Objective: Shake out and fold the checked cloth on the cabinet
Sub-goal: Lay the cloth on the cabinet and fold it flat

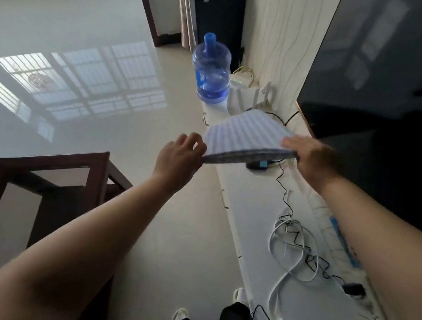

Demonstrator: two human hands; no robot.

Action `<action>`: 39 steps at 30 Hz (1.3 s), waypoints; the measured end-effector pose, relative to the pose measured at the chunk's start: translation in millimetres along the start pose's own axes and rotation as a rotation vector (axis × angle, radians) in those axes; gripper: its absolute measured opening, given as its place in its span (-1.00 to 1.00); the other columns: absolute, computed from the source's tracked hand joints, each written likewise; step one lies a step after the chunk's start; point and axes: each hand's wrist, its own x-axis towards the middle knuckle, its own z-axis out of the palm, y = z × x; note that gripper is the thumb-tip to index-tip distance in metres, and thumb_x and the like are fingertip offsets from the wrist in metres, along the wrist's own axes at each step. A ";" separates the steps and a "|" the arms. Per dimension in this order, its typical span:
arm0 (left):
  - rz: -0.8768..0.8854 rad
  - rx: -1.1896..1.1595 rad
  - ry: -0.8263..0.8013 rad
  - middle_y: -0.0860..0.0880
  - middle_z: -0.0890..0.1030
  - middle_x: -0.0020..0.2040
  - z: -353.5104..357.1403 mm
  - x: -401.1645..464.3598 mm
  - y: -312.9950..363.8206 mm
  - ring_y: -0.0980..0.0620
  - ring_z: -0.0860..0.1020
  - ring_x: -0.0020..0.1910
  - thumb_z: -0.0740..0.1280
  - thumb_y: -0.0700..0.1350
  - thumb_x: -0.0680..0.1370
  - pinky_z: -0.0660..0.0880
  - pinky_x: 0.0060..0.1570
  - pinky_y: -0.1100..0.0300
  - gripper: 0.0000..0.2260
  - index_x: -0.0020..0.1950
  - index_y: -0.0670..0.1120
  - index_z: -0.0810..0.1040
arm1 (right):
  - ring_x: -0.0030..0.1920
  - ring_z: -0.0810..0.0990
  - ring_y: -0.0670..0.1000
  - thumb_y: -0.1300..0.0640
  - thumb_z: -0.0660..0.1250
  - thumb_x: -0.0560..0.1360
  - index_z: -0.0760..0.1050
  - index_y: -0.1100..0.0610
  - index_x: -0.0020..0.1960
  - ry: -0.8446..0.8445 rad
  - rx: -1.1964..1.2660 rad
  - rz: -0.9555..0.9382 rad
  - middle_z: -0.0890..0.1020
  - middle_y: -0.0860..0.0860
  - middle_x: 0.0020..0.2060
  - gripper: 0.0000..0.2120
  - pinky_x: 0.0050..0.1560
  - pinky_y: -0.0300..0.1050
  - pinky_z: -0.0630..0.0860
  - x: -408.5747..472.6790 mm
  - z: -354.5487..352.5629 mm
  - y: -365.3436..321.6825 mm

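Head view: both arms reach out above the long white cabinet (248,193).
Left hand (177,155) and right hand (311,161) pinch the pale blue checked cloth (246,135), stretched flat crosswise above it.

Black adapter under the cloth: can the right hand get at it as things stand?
Probably not yet: the right hand grips the checked cloth, which hangs over the black adapter; it would need to let go first.

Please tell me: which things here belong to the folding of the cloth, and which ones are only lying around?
For the job: checked cloth, left hand, right hand, white cabinet.

Lying about: blue water bottle, white cable, black cable, dark screen.
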 end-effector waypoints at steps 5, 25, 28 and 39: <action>0.045 -0.139 -0.279 -0.07 0.53 0.23 138.7 -41.7 60.6 -0.17 0.51 0.08 0.36 -0.22 0.40 0.39 -0.09 0.01 -0.73 0.09 -0.07 0.51 | 0.04 0.66 0.18 0.38 0.24 0.42 0.61 0.09 0.12 -0.173 -0.161 0.005 0.66 0.12 0.08 -0.63 -0.12 0.06 0.63 -84.1 94.1 73.8; -0.643 -0.795 -0.346 -0.09 0.14 0.54 526.3 -66.8 117.9 -0.10 0.12 0.50 0.04 0.03 0.64 0.06 0.43 0.10 -0.63 0.46 0.14 0.29 | 0.53 -0.24 -0.01 -0.29 -0.08 0.55 -0.13 -0.19 0.51 -0.631 -0.227 0.203 -0.16 -0.14 0.54 -0.42 0.42 0.28 -0.31 -109.8 460.3 164.7; -0.405 -0.599 -0.188 -0.06 0.18 0.54 545.1 -70.7 104.5 -0.09 0.10 0.51 0.08 0.05 0.61 0.10 0.43 0.04 -0.66 0.37 0.17 0.41 | 0.53 -0.24 -0.04 -0.35 -0.11 0.51 -0.18 -0.15 0.52 -0.549 -0.282 0.252 -0.16 -0.07 0.55 -0.34 0.44 0.18 -0.32 -118.5 472.8 203.4; 0.566 -0.290 0.177 -0.14 0.36 0.44 568.8 -103.0 82.2 -0.14 0.33 0.43 0.33 0.01 0.52 0.23 0.42 -0.06 -0.53 0.42 0.01 0.37 | 0.53 -0.20 -0.02 -0.34 -0.09 0.51 -0.14 -0.26 0.49 -0.455 -0.235 0.191 -0.11 -0.12 0.55 -0.41 0.45 0.24 -0.25 -126.8 480.7 215.1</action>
